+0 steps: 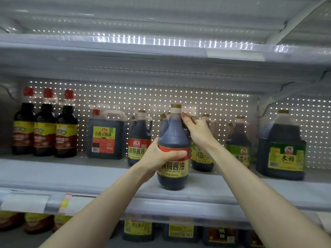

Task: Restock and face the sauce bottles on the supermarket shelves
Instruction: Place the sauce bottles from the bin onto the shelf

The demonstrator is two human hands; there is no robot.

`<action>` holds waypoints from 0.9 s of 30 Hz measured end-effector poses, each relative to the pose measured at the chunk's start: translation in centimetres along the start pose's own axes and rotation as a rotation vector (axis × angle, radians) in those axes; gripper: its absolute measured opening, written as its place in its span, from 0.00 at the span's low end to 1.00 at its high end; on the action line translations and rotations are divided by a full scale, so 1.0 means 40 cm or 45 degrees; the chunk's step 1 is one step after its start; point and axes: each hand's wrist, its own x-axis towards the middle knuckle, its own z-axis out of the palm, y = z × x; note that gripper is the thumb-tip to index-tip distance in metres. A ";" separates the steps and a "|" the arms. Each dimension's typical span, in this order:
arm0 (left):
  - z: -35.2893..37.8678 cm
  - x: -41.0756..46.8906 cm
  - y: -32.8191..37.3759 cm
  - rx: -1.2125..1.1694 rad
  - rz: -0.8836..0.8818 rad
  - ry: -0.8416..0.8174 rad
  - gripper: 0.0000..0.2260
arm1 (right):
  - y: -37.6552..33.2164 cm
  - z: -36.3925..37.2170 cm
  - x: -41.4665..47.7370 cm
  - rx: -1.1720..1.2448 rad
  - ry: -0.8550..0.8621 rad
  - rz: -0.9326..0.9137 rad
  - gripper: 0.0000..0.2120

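Fingers (176, 154) of left hand (159, 156): curled round the belly of the soy sauce bottle (174, 138), thumb laid across the red-and-yellow label. Fingers (186, 120) of right hand (196, 130): bent and closed at the bottle's shoulder, just under the white neck collar; presumably on the side handle, itself hidden behind the hand.

Location: front edge of the middle shelf (80, 176), upright, label toward the aisle; base at or barely above the shelf surface, contact not certain. Just behind: more bottles of the same kind. To the left, a matching bottle (140, 140) and a square soy sauce jug (106, 138); to the right, green-labelled vinegar bottles (239, 145) and a large vinegar jug (281, 149).

Handling, by judgement: filled to the shoulder with dark liquid, so probably weighty for its bulk; walls likely stiff plastic, smooth and possibly slick. Best held as here: handle for lifting and turning, palm on the belly for steadying. Cap and neck poor for carrying. Better slid than tipped when squaring the label.
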 end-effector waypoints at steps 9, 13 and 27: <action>0.013 0.011 -0.025 0.030 -0.031 0.017 0.42 | 0.036 -0.005 0.003 -0.026 0.046 0.084 0.16; 0.020 0.002 -0.025 0.008 -0.044 0.031 0.38 | 0.041 0.000 -0.008 0.001 0.048 0.155 0.18; 0.014 -0.106 -0.006 -0.030 -0.188 0.191 0.25 | 0.114 0.047 -0.200 0.192 0.071 0.306 0.19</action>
